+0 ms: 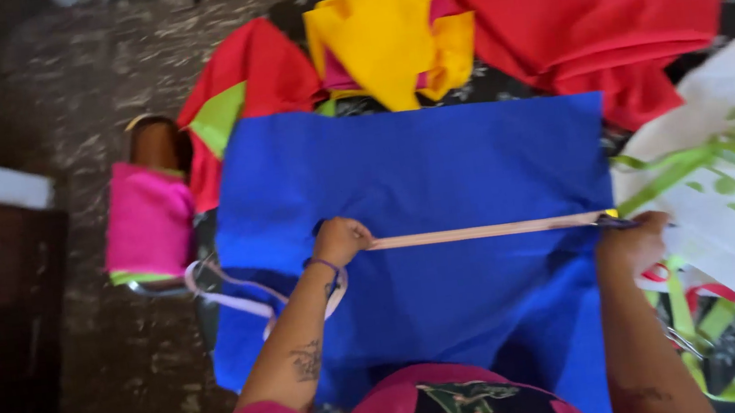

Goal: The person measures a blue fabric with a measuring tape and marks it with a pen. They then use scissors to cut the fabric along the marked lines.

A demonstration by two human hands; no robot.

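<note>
A pale pink measuring tape (pixel 486 231) is pulled taut across a large sheet of bright blue felt-like fabric (pixel 420 182) that lies spread flat on the dark mottled floor (pixel 77 83). The tape's long axis runs straight left to right, spanning most of the sheet's width. The left hand (pixel 341 240) has its grip closed on the tape inside the sheet's left edge, and the slack end loops away in pale curls past that edge. The right hand (pixel 634 241) pinches the other end right at the sheet's right edge (a small yellow tip shows just above the fingers). Each hand is on its own end, the stretched length between them. Beyond the sheet's far edge lie red cloth (pixel 603 4), folded yellow fabric pieces (pixel 385 38) and, toward the left, a pink fabric roll (pixel 148 220).
</note>
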